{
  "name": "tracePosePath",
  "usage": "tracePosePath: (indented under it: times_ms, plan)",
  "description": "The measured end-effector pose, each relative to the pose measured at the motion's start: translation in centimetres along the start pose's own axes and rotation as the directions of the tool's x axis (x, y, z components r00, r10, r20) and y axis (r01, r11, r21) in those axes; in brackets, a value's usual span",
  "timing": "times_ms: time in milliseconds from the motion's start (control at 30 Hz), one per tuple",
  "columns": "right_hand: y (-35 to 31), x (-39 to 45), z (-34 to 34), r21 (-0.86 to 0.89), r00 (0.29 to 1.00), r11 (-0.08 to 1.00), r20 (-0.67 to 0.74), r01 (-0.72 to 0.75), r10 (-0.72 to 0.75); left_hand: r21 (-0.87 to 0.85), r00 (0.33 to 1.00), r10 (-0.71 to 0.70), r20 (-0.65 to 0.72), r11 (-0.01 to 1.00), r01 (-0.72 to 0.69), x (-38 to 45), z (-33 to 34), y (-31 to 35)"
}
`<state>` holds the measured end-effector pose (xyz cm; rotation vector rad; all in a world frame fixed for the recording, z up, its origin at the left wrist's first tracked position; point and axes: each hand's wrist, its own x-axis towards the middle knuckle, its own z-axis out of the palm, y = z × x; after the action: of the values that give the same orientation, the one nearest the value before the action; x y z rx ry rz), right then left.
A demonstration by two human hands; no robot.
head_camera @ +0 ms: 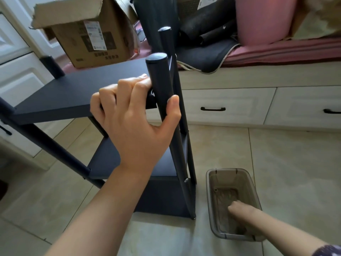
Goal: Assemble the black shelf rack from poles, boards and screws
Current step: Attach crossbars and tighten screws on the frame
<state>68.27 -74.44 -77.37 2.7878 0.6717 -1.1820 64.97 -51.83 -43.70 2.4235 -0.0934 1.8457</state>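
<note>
Two boards are already sitting on the black rack (103,100), which is standing on the tiled floor (276,154) beside the drawers (227,106), so I am judging the build well along. I am reading the upper board (73,93) as still needing fastening at the near corner. My left hand (132,115) is gripping that corner, fingers curled over the board edge and thumb pressing the upright pole (162,93). My right hand (239,211) is reaching into the clear plastic tub (212,200) on the floor, probably for a screw; I cannot tell whether its fingers are holding anything.
</note>
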Motion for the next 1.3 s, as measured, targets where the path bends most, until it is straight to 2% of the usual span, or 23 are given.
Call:
tracePosePath:
  times_ms: [67, 167, 233, 300, 333, 400, 467, 500, 633, 733, 900, 967, 1100, 1300]
  plan:
    - [0.0, -0.5, -1.6, -0.031, 0.994, 0.998, -0.092, 0.05, -0.053, -0.005, 1.0, -0.007, 0.026, 1.0, 0.007, 0.0, -0.3, 0.0]
    - [-0.7, -2.7, -4.9, 0.172, 0.97, 0.98, -0.235, 0.099, -0.056, -0.012, 0.997, -0.015, 0.072, 1.0, 0.016, -0.2, -0.5, -0.3]
    - [-1.6, -5.2, -7.6, 0.222, 0.912, 0.961, -0.405, 0.168, -0.066, -0.026, 0.996, -0.027, 0.087, 0.999, 0.03, -0.2, -0.7, -0.4]
    - [-2.9, -7.7, -9.9, 0.377, 0.804, 0.885, -0.594, 0.275, 0.003, -0.054, 0.994, -0.032, 0.108, 0.998, 0.038, -0.1, -1.0, -0.3]
    - [-3.8, -8.9, -11.2, 0.476, 0.758, 0.812, -0.649, 0.339, 0.064, -0.063, 0.992, -0.037, 0.121, 0.997, 0.045, 0.0, -1.2, -0.3]
    - [-5.6, -11.1, -13.7, 0.642, 0.699, 0.586, -0.694, 0.494, 0.171, -0.079, 0.987, -0.052, 0.153, 0.995, 0.064, 0.3, -1.5, -0.2]
    - [-7.7, -13.1, -16.0, 0.713, 0.689, 0.338, -0.693, 0.614, 0.212, -0.092, 0.979, -0.066, 0.191, 0.992, 0.085, 0.5, -1.9, -0.2]
    - [-8.7, -13.8, -17.1, 0.719, 0.686, 0.247, -0.695, 0.65, 0.216, -0.095, 0.976, -0.07, 0.207, 0.991, 0.091, 0.5, -2.0, -0.2]
    - [-12.6, -15.7, -19.7, 0.727, 0.712, 0.051, -0.683, 0.685, 0.166, -0.08, 0.962, -0.087, 0.257, 0.991, 0.111, 0.8, -2.6, 0.0]
    - [-14.7, -16.3, -20.0, 0.75, 0.746, 0.028, -0.66, 0.661, 0.085, -0.074, 0.948, -0.118, 0.296, 0.987, 0.146, 1.0, -2.9, 0.3]
    - [-15.9, -16.5, -20.6, 0.757, 0.754, -0.043, -0.641, 0.652, 0.14, -0.057, 0.919, -0.15, 0.364, 0.982, 0.183, 1.6, -3.9, 0.6]
    - [-15.9, -16.5, -21.1, 0.763, 0.763, -0.053, -0.635, 0.644, 0.118, -0.06, 0.906, -0.17, 0.387, 0.976, 0.208, 2.0, -4.1, 0.7]
    - [-15.9, -16.3, -22.0, 0.763, 0.762, -0.004, -0.644, 0.646, 0.073, -0.064, 0.895, -0.229, 0.382, 0.96, 0.273, 2.7, -4.4, 0.4]
    - [-17.8, -16.7, -23.9, 0.709, 0.706, 0.036, -0.704, 0.704, 0.072, -0.033, 0.88, -0.334, 0.338, 0.93, 0.366, 4.4, -5.3, -1.5]
